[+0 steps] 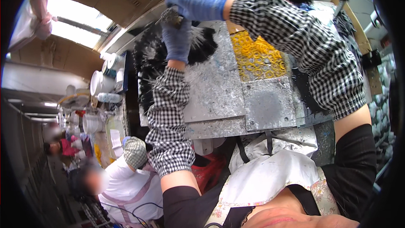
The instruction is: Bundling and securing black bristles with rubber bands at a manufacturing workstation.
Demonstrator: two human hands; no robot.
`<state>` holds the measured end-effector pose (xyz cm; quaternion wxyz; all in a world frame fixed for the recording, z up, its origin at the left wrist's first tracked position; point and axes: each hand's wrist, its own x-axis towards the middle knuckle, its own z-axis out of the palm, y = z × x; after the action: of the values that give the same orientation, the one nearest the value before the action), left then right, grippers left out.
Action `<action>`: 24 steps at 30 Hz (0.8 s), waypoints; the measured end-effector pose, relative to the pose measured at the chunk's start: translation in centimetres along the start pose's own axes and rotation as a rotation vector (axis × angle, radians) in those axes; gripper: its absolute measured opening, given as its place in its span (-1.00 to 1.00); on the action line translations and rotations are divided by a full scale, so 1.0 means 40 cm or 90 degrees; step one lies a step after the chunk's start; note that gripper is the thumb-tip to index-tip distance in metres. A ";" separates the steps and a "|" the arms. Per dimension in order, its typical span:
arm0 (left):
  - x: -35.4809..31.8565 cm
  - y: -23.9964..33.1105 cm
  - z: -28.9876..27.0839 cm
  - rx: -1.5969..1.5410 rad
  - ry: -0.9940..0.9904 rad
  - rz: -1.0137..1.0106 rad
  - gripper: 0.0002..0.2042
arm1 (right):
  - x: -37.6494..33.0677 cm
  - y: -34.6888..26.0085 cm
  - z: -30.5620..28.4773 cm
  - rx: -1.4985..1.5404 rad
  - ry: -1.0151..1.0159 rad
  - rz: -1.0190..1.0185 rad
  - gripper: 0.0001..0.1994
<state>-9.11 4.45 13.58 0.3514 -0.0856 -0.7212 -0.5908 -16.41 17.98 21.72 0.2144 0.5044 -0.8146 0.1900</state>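
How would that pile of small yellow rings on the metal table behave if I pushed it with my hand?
The yellow rings lie loose and heaped, so a push would probably scatter them rather than move them as one. They look thin and light, likely rubbery and floppy. The metal table looks smooth, so they may slide.

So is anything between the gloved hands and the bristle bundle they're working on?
Nothing visible. The left hand and right hand, both in blue gloves, already meet at the bristle bundle, above the metal worktable.

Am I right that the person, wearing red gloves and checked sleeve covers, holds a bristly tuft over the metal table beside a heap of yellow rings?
Not quite: the head view shows blue gloves on the left hand and right hand, not red. The checked sleeve covers, tuft, metal table and yellow rings are right.
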 end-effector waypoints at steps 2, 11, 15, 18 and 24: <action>0.003 0.007 -0.004 0.047 -0.032 -0.085 -0.61 | -0.032 0.024 -0.019 -0.050 0.015 0.028 -0.72; 0.130 0.147 0.093 -0.042 -0.196 -0.453 -0.70 | -0.249 0.441 -0.390 -0.275 0.063 0.010 -0.54; 0.212 0.069 0.124 0.169 -0.363 -0.182 -0.67 | -0.276 0.476 -0.404 -0.330 -0.046 0.102 -0.46; 0.244 0.037 0.170 0.348 -0.494 -0.085 -0.44 | -0.273 0.535 -0.352 -0.309 -0.046 0.111 -0.45; 0.239 0.053 0.246 -0.030 -0.265 -0.471 -0.70 | -0.225 0.586 -0.290 -0.333 -0.074 0.213 -0.51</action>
<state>-19.00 11.25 20.55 -0.0393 0.0539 -0.7453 -0.6634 -32.15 40.57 24.36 0.2554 0.3012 -0.9185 -0.0223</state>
